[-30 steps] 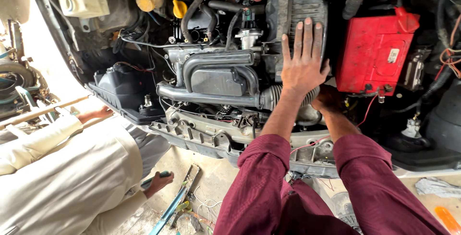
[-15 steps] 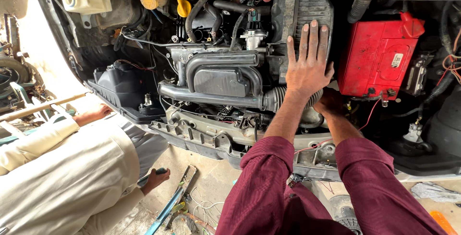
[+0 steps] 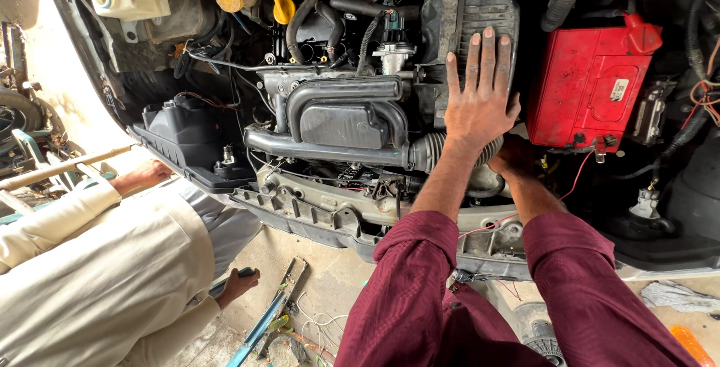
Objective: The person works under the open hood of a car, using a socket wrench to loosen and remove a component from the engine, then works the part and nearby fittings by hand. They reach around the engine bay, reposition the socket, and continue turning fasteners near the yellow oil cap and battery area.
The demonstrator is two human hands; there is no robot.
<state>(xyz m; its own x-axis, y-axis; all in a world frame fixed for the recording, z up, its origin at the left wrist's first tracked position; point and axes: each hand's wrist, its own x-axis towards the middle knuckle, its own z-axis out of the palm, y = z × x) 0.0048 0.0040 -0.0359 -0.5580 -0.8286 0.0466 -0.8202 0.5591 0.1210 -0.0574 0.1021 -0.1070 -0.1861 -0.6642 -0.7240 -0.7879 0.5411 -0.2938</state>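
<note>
Left hand (image 3: 480, 108) spread flat, fingers open, on the black ribbed air-filter housing (image 3: 480, 7). Right hand (image 3: 514, 158) low beneath it, beside the red battery (image 3: 585, 89), perhaps gripping something, mostly hidden. Far left, a co-worker's hand (image 3: 154, 172) near the black headlamp housing (image 3: 187, 138).

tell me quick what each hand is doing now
Left hand: open, flat on the black air box.
Right hand: reaching under it, grip cannot be told.

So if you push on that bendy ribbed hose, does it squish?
Probably yes: the ribbed hose has accordion folds, so it likely flexes. It joins the metal pipe, so probably won't slide. The left hand rests flat just above it.
</note>
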